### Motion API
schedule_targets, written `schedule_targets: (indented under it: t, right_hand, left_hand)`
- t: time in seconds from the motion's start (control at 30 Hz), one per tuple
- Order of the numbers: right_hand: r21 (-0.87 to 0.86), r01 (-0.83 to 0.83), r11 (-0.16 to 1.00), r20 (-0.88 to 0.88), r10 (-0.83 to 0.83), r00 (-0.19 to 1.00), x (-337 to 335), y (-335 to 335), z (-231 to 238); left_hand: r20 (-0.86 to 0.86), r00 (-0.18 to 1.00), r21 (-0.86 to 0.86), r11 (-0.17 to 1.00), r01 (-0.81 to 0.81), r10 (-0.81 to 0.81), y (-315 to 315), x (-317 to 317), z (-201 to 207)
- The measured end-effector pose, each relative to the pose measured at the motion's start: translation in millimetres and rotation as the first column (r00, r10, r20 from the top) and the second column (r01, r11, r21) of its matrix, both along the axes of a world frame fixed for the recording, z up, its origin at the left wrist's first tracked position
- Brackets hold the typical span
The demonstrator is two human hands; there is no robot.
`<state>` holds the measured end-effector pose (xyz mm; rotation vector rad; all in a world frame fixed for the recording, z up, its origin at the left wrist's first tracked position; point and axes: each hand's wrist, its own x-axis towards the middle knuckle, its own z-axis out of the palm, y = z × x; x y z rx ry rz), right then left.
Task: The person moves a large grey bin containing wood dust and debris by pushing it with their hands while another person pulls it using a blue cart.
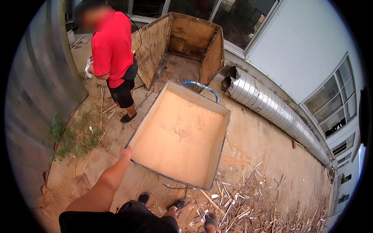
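Observation:
A large square-sided bin (223,132) stands in front of me, filled with fine, pale orange-tan material (176,134) that looks like sawdust. Darker specks lie on the middle of its surface. A blue looped handle (202,87) arches from the bin's far side. My left hand (125,153) is closed round the rim at the near left corner, with the arm stretched forward. Low in the view, apart from the bin, my right hand (211,219) appears in a grey glove, hanging over scattered wood scraps; its fingers are too indistinct to read.
Beyond the bin stands an open-fronted wooden enclosure (190,39). A person in a red shirt (112,46) stands at the far left, beside a corrugated metal sheet (39,85). A silver duct (276,110) lies along the right wall. Wood scraps (241,206) litter the near ground.

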<state>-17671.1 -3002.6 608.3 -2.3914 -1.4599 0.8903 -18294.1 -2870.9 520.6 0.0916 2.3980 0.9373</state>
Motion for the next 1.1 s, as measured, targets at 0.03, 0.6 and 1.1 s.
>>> schedule_targets:
  t: [0.03, 0.6, 1.1]
  right_hand:
    - [-0.028, 0.134, 0.991, -0.150, -0.137, 0.979, -4, 47, -5]
    - [0.018, -0.165, 0.986, 0.121, 0.162, 0.979, -82, 312, -142]
    - [0.038, -0.180, 0.983, 0.244, 0.166, 0.955, -91, 351, -133]
  left_hand:
    - [0.000, 1.000, 0.035, 0.999, -0.008, 0.008, -2, -5, -9]
    - [-0.348, 0.929, -0.282, 0.931, -0.231, 0.125, -12, 20, 50]
    - [-0.349, 0.934, -0.293, 0.938, -0.186, 0.076, 2, 16, 28]
